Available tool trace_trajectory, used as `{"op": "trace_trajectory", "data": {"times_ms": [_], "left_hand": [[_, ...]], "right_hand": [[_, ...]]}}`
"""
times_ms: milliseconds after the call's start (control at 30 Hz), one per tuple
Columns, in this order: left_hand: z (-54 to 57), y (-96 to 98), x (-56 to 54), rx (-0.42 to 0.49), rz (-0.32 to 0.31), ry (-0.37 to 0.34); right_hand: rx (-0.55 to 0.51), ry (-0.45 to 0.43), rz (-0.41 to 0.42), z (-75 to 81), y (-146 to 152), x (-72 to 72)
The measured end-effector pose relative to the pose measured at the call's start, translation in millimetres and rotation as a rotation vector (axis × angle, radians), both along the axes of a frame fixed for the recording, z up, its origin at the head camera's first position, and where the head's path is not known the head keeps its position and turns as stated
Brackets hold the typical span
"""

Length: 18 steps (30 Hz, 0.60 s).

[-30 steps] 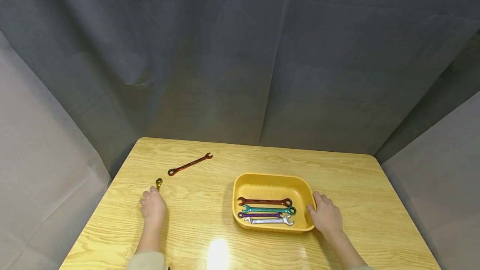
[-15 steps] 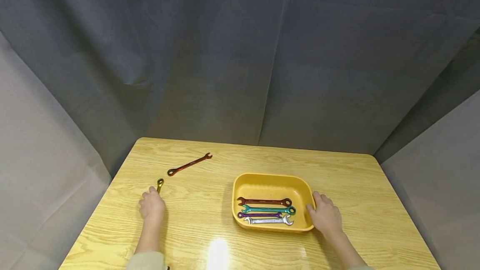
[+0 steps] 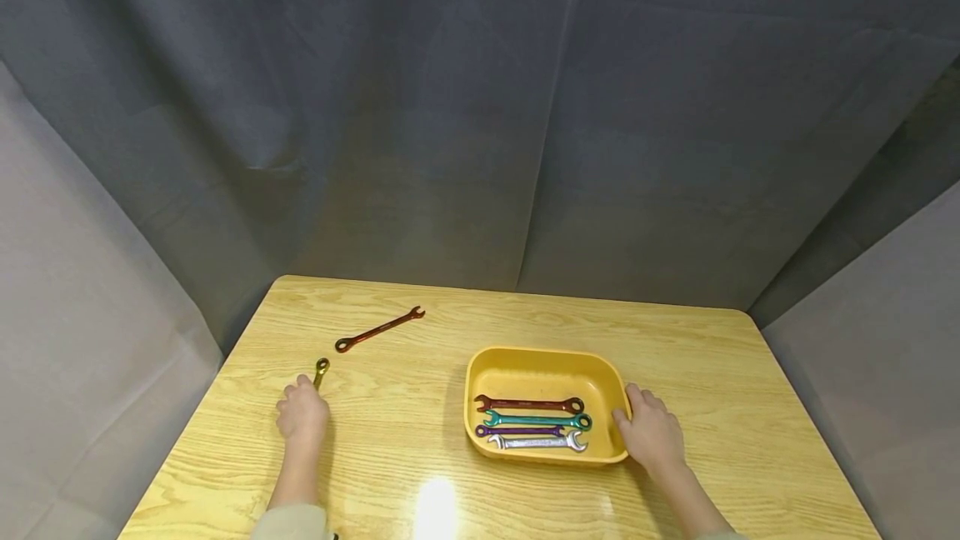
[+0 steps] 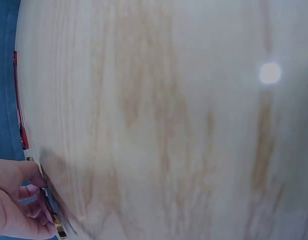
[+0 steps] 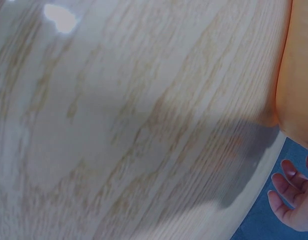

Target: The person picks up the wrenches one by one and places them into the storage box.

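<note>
My left hand [image 3: 303,411] pinches a gold ratcheting wrench [image 3: 321,368] at the table's left side; its ring end sticks out past the fingers. In the left wrist view the thumb and fingers [image 4: 25,192] are around the gold wrench [image 4: 59,225], close to the tabletop. My right hand [image 3: 654,432] holds the right rim of a yellow plastic bin [image 3: 547,354], the thumb over the edge. Inside the bin lie a dark red wrench [image 3: 528,403], a teal wrench [image 3: 536,419], a purple wrench [image 3: 517,431] and a silver open-end wrench [image 3: 538,442], roughly parallel.
A red wrench [image 3: 380,329] lies slantwise on the wooden table [image 3: 405,407], beyond my left hand. Grey curtains [image 3: 420,148] hang behind the table and at both sides. Light glares off the table's front [image 3: 437,507].
The gold wrench's ring end has shifted slightly to the right, while my left hand has moved a little left. My right hand and the bin stay in place.
</note>
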<state>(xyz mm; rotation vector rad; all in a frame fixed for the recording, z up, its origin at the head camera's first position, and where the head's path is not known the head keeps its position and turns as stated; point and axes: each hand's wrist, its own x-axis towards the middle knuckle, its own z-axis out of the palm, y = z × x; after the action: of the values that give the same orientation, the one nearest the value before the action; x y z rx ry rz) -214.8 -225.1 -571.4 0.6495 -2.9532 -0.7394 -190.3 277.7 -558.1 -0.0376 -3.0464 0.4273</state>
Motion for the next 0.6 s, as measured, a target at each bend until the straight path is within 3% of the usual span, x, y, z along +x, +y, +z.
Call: {"op": "trace_trajectory", "data": {"times_ms": [400,600], "left_hand": [[-2.7,-2.2,2.6,0.013,0.002,0.023],[-3.9,-0.4,2.7,0.005,0.025,0.090]], "right_hand": [[-0.002,0.002,0.007,0.2,0.7,1.3],[-0.006,0.001,0.006,-0.3,1.0,1.1]]}}
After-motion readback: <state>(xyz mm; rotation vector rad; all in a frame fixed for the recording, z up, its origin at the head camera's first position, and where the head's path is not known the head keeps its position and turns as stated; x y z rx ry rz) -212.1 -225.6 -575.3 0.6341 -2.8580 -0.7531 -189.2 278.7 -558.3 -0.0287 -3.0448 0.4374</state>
